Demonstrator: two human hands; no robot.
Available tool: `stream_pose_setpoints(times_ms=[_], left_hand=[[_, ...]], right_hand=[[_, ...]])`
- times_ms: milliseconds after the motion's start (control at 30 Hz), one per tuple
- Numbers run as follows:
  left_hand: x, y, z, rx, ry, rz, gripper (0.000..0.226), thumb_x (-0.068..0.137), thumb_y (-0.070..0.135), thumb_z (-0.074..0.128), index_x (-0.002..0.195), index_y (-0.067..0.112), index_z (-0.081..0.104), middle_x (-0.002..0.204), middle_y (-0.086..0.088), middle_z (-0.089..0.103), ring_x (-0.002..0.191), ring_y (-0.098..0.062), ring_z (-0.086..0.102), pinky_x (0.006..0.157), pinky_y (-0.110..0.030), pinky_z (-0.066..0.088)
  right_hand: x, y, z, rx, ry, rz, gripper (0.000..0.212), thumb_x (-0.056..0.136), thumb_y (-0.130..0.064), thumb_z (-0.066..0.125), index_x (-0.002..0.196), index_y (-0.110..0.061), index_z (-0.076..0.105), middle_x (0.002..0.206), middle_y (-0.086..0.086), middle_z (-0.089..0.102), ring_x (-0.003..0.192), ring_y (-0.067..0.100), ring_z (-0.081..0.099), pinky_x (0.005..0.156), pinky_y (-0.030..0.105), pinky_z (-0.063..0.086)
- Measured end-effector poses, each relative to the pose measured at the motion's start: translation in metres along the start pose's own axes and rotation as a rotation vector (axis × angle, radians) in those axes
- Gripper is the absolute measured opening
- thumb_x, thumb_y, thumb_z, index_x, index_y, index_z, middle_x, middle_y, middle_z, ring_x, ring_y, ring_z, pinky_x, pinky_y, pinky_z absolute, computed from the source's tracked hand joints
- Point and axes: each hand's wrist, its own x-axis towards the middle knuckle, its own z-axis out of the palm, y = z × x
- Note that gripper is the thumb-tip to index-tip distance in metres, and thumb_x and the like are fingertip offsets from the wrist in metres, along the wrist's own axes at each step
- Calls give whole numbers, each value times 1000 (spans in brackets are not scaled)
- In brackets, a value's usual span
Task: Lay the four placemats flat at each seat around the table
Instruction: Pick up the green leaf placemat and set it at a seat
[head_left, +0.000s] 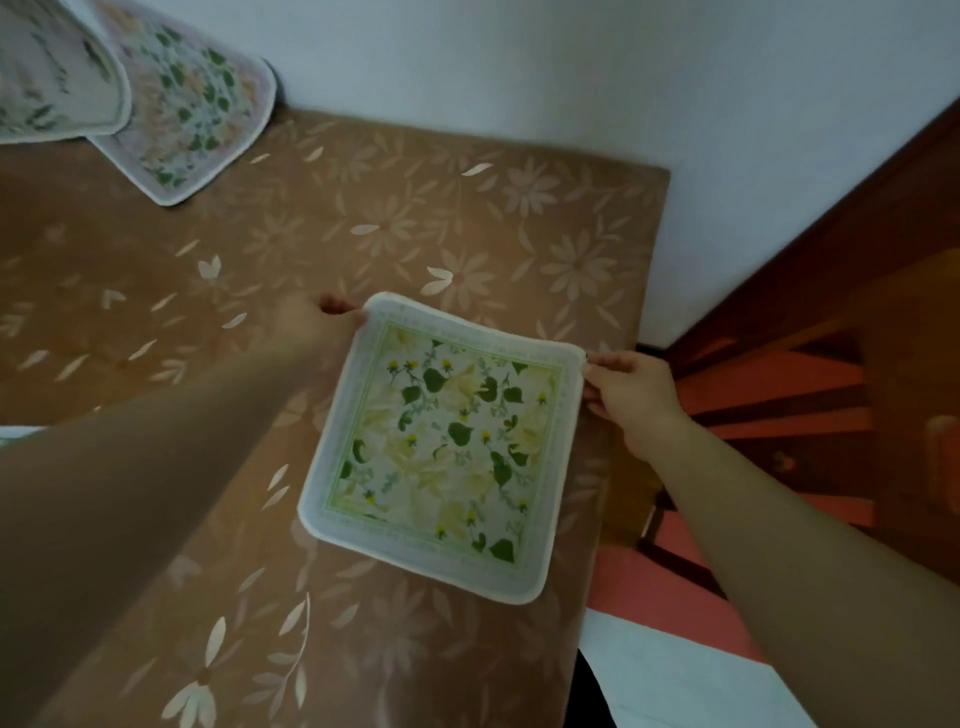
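A square white placemat (447, 447) with green leaves and yellow flowers lies on the brown flower-patterned tablecloth (363, 218), near the table's right edge. My left hand (317, 322) pinches its far left corner. My right hand (631, 397) pinches its far right corner. Two more floral placemats sit at the far left: one (192, 109) flat on the table, another (52, 73) overlapping it at the frame's top left corner.
A white wall (571, 67) runs behind the table. To the right stands a dark red wooden chair (831, 364) over a reddish floor. A white sheet or cloth (675, 675) shows at the lower right beside the table edge.
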Motion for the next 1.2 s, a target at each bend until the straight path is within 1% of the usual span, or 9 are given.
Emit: stream_pose_setpoints(times_ms=[133, 400, 533, 600, 667, 833, 900, 1067, 1200], left_hand=[[27, 14, 11, 38, 13, 25, 17, 86, 35, 77, 74, 29, 67, 80, 0, 74, 74, -20, 72, 70, -36, 60], [52, 28, 30, -82, 2, -43, 16, 91, 22, 74, 78, 22, 65, 78, -4, 70, 62, -17, 69, 48, -29, 54], [54, 19, 36, -137, -15, -128, 7, 84, 18, 71, 78, 15, 70, 60, -3, 68, 38, -9, 63, 35, -22, 48], [52, 11, 34, -174, -104, -182, 14, 78, 18, 71, 85, 6, 73, 53, -2, 68, 46, -16, 65, 46, -29, 55], [45, 2, 30, -183, -184, -242, 23, 75, 23, 70, 88, 5, 73, 62, -5, 71, 58, -22, 66, 54, -35, 56], [22, -26, 20, -172, -248, -290, 26, 82, 34, 58, 82, 12, 71, 68, -7, 71, 49, -17, 66, 40, -24, 50], [11, -34, 14, -151, -234, -291, 38, 81, 48, 58, 86, 14, 75, 71, -3, 77, 58, -18, 74, 43, -26, 54], [-5, -36, 8, -115, -224, -314, 47, 67, 60, 54, 85, 22, 75, 70, 1, 78, 74, -21, 74, 57, -30, 52], [-4, -30, 14, -162, -215, -372, 51, 88, 61, 45, 89, 18, 72, 71, 2, 76, 74, -18, 69, 62, -33, 48]], right_hand=[[21, -16, 1, -42, 28, -43, 12, 95, -12, 71, 86, -20, 72, 89, 4, 74, 77, 17, 69, 68, 32, 59], [44, -37, 6, -69, 39, -29, 4, 95, -14, 70, 93, -17, 72, 91, 4, 73, 74, 15, 66, 61, 28, 54], [40, -33, 3, -74, 36, 17, 9, 96, -18, 68, 101, -13, 73, 93, 7, 73, 78, 18, 66, 75, 39, 60], [33, -28, 1, -55, 15, 44, 10, 97, -18, 64, 89, -16, 71, 90, 6, 72, 78, 20, 66, 77, 40, 60], [27, -24, -1, -45, 3, 73, 17, 99, -18, 61, 83, -18, 68, 86, 6, 71, 76, 21, 66, 79, 40, 60], [4, -12, -5, -23, -71, 195, 31, 97, -43, 64, 92, -14, 71, 90, 5, 73, 81, 26, 72, 69, 34, 59], [-7, -3, -5, -33, -97, 245, 36, 95, -50, 64, 101, -15, 72, 95, 5, 73, 86, 27, 73, 68, 34, 60], [-25, 13, 0, 6, -111, 263, 23, 98, -40, 60, 91, -20, 70, 93, 4, 73, 86, 25, 71, 68, 35, 58], [-26, 12, 0, 26, -92, 259, 19, 96, -31, 59, 92, -17, 71, 91, 5, 73, 85, 24, 70, 68, 34, 58]])
